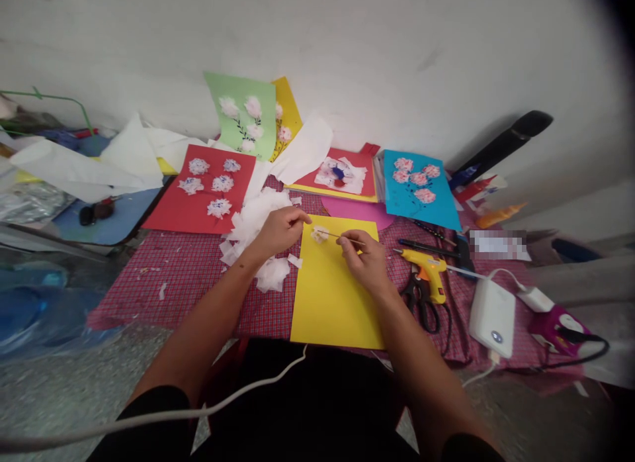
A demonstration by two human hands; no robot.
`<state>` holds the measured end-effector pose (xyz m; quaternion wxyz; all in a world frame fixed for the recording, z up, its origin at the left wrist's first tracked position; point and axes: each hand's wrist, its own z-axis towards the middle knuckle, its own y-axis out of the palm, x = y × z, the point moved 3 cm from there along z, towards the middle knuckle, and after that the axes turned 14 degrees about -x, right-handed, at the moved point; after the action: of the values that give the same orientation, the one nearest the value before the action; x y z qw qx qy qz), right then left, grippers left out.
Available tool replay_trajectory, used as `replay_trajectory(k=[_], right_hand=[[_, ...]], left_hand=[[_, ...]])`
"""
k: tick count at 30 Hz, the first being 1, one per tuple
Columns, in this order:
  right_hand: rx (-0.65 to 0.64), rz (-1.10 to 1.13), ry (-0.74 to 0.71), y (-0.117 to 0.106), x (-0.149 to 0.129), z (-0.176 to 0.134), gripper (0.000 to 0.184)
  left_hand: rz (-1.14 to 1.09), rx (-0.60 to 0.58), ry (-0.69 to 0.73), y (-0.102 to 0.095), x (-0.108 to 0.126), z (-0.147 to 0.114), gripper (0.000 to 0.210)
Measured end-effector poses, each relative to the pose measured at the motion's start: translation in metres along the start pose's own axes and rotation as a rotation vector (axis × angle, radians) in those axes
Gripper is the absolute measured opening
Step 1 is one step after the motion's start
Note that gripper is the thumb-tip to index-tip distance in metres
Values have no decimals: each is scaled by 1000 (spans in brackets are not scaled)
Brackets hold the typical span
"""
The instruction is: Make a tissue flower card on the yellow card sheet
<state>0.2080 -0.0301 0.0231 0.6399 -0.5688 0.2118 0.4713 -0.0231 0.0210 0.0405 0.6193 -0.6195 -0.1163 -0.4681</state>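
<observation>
A yellow sheet of paper (337,296) lies in front of me, with a small whitish paper flower (319,233) near its top left. My right hand (364,258) pinches a thin stick (330,233), whose tip touches or nearly touches that flower. At the sheet's upper left edge is my left hand (284,233), its fingers drawn together. Whatever they may hold is too small to make out. Beside and beneath the left hand spreads a pile of white tissue pieces (258,214).
Red (169,204), green (248,91) and blue (421,207) sheets bear paper flowers. A red sheet with paint-stained tissue (342,174) lies behind. At right are a yellow glue gun (431,273), black scissors (421,303) and a white power bank (492,316). A white cable (238,396) crosses in front.
</observation>
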Motion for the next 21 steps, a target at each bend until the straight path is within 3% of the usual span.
replay_trajectory(k=[5,11,16,21], right_hand=[[90,143,-16,-4,-1,-4,20],[99,207,6,-6,-2,-3,23],[97,50,1,-6,-3,-2,21],[58,120,-2,-4,-1,-2,22]], left_hand=[[-275,-60,-169,3,-10,-1,27],[-560,-101,-244,7,-16,1,25],[-608,-115,-269,9,-17,2,25],[-619,-62,-248,7,-20,2,20]])
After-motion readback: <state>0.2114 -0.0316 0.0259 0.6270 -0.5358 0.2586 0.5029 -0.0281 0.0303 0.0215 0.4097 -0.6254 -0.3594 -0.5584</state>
